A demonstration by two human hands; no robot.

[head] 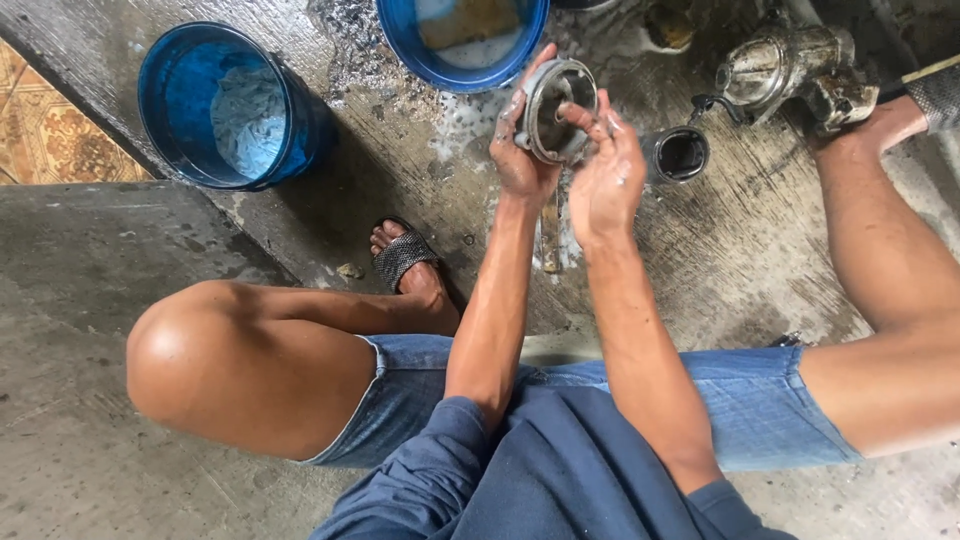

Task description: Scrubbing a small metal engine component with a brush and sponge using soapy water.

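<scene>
Wet concrete floor (740,250) below, a blue bucket (225,105) off to the left, a blue basin (462,45) of suds up top. A metal engine part (785,62) lies at right, a small cylinder (680,155) near it. Centre: left hand (520,150) grips the round metal part (560,108) from behind, right hand (605,175) curls fingers over its soapy rim, held above the floor.

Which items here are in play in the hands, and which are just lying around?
In hand:
- round metal part, soapy, gripped by left hand and right hand

Lying about:
- blue bucket
- blue basin of suds
- metal cup
- metal kettle
</scene>
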